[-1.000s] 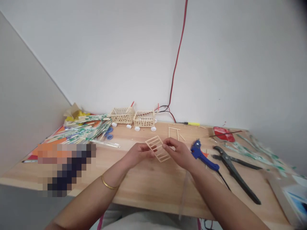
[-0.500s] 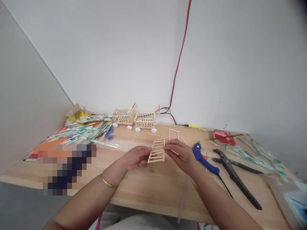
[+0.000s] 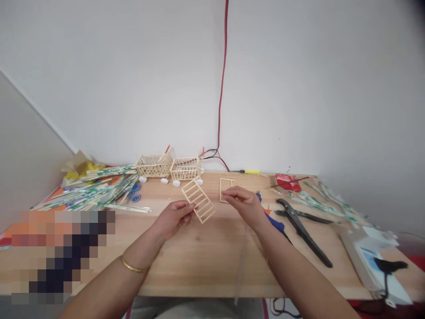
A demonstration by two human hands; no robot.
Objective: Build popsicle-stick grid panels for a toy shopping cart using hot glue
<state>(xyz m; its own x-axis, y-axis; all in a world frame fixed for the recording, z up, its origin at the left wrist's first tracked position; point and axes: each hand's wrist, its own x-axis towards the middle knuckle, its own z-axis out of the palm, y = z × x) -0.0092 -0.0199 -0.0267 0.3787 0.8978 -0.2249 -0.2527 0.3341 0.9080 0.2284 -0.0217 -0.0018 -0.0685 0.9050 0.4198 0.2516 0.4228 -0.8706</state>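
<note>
My left hand [image 3: 175, 218] is closed on a small ladder-like frame [image 3: 200, 201] of thin pale wooden sticks with several rungs. It pinches the frame's left long side and holds it tilted above the table. My right hand [image 3: 244, 201] is apart from that frame, thumb and fingers pressed together. Its fingertips overlap a stick frame [image 3: 226, 179] lying on the table; touching or not, I cannot tell. Anything between those fingertips is too small to make out. Behind the hands stand two stick-built carts, the left cart [image 3: 153, 165] and the right cart [image 3: 184, 169], both with white wheels.
Wrapped sticks [image 3: 109, 188] pile up at left beside blue wheels [image 3: 135, 197]. On the right lie a blue glue gun [image 3: 275, 221], partly hidden by my arm, black pliers [image 3: 303, 228], a red packet [image 3: 287, 182] and torn wrappers [image 3: 318, 204]. A red-black cable [image 3: 223, 79] runs down the wall.
My right hand has let go of the ladder-like frame and moved away from it, over the frame on the table. My left hand has turned its frame to a slant. The view has shifted right.
</note>
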